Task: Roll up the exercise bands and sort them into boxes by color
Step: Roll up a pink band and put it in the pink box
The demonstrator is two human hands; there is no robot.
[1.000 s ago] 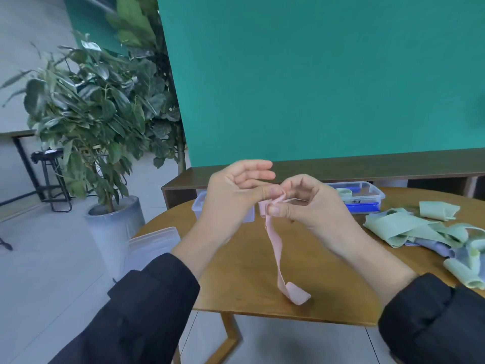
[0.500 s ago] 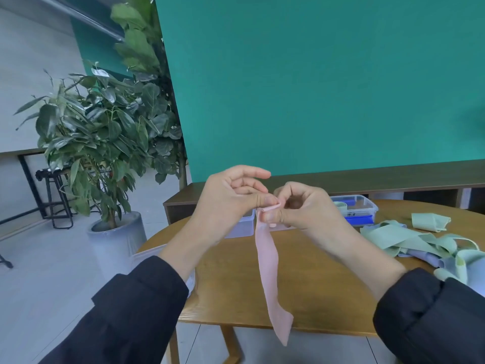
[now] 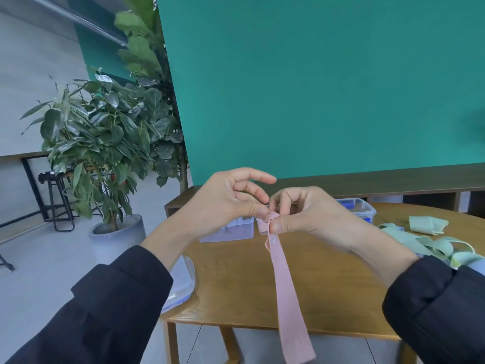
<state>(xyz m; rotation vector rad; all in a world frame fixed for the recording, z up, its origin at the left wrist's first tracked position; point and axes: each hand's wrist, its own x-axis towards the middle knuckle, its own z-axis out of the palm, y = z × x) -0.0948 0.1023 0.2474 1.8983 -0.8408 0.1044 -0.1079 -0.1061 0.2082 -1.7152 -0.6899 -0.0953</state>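
Left hand (image 3: 225, 203) and right hand (image 3: 301, 214) both pinch the pink band (image 3: 286, 285) at its top; keep the first turns tight and edges aligned above the counter (image 3: 249, 285).

Band (image 3: 287, 292): pale pink, plain. Loose bands (image 3: 430, 243) at right: mint green, w/ a bit of lilac under. Sleeves (image 3: 110, 311): black. Table (image 3: 236, 271): warm brown wood, grain visible. Boxes (image 3: 231, 229): clear plastic; far one (image 3: 359, 208) has blue inside. Lid (image 3: 181, 287): clear w/ blue edge. Wall (image 3: 315, 88): teal, plain. Plant (image 3: 99, 137): dark green leaves, grey pot (image 3: 115, 237). Floor (image 3: 39, 258): light grey.
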